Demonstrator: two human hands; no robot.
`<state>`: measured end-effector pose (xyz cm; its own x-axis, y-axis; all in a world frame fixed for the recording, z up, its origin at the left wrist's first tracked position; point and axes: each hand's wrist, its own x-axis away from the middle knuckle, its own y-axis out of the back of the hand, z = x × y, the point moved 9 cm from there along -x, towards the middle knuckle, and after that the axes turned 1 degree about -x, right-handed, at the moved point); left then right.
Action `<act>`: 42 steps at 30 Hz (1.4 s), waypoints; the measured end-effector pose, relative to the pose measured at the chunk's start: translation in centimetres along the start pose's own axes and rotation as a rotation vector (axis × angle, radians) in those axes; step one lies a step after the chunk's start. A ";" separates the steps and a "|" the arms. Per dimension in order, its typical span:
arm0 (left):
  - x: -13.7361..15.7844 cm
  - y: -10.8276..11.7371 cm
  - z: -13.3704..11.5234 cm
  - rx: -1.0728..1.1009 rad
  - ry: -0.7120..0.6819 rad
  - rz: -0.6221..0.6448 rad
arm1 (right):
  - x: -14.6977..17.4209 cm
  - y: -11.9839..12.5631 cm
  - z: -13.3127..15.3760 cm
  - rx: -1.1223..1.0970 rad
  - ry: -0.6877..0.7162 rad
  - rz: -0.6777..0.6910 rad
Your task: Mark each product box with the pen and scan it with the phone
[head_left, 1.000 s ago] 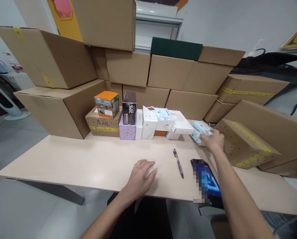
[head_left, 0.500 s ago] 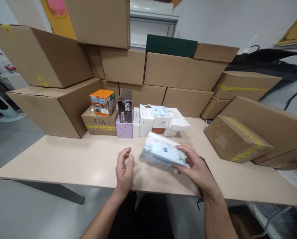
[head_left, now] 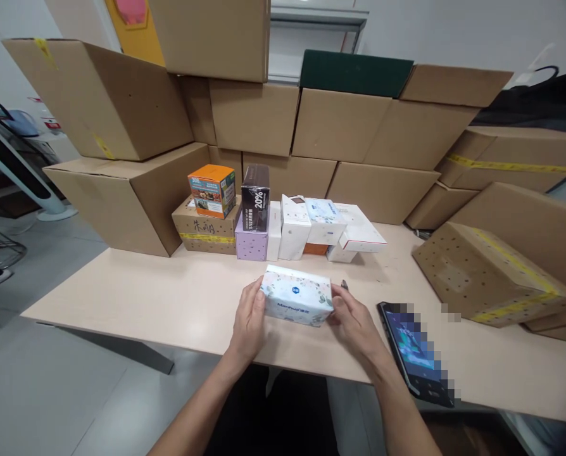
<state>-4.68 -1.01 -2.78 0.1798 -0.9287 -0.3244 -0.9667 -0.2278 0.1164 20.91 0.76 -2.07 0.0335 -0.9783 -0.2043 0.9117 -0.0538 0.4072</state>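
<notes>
A white and pale blue tissue box with a floral print sits between my two hands, low over the near part of the table. My left hand presses against its left end, thumb towards me. At the opposite end, my right hand grips the box's right side, with its fingers partly hidden behind the corner. Whether the underside touches the tabletop, I cannot tell. Beyond it stands a row of small boxes, among them a purple box, a white box and another floral tissue box.
A dark handheld device with a lit screen lies right of my right hand. Back left, an orange box tops a taped carton. Large cardboard boxes wall the rear; a dotted carton is on the right.
The tissue box was tilted in my right hand alone, with my left hand open beside it. Now it is level and both hands hold its ends. The view has shifted, showing the handheld device.
</notes>
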 end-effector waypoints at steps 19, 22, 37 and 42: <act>0.9 0.8 1.8 0.202 0.207 -0.049 | 0.7 -2.2 0.2 -0.283 -0.006 0.083; 0.8 0.7 1.6 0.121 0.201 -0.009 | 0.7 -2.7 -0.2 -0.231 -0.056 0.140; 0.8 0.7 -0.1 0.219 0.044 0.027 | 0.9 -2.1 0.7 -0.089 0.076 0.084; 0.8 1.0 0.8 0.171 -0.006 -0.034 | 0.8 -1.6 0.8 -0.005 0.141 0.039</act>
<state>-5.66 -1.75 -3.65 0.2123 -0.9194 -0.3312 -0.9771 -0.2054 -0.0560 19.16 -0.06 -2.18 0.1259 -0.9419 -0.3115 0.9108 -0.0147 0.4126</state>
